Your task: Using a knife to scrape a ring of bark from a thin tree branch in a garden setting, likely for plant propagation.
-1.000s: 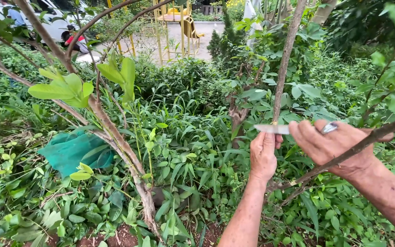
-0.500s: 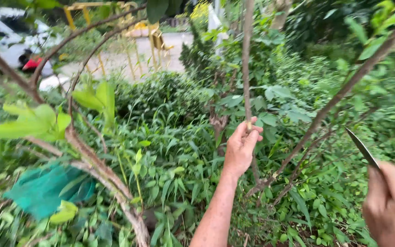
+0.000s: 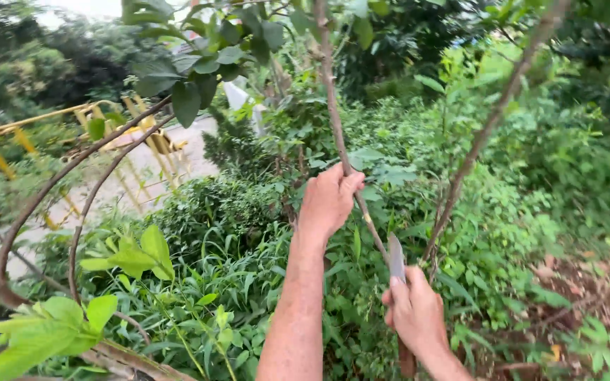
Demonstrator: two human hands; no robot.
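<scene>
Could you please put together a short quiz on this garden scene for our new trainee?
1. True or false: the left hand grips the thin branch.
2. What does the right hand hold? A) a knife B) a rope C) a green net
3. Fill in: the knife blade points ____, close beside the branch.

Key: 1 true; 2 A; 3 upward.
</scene>
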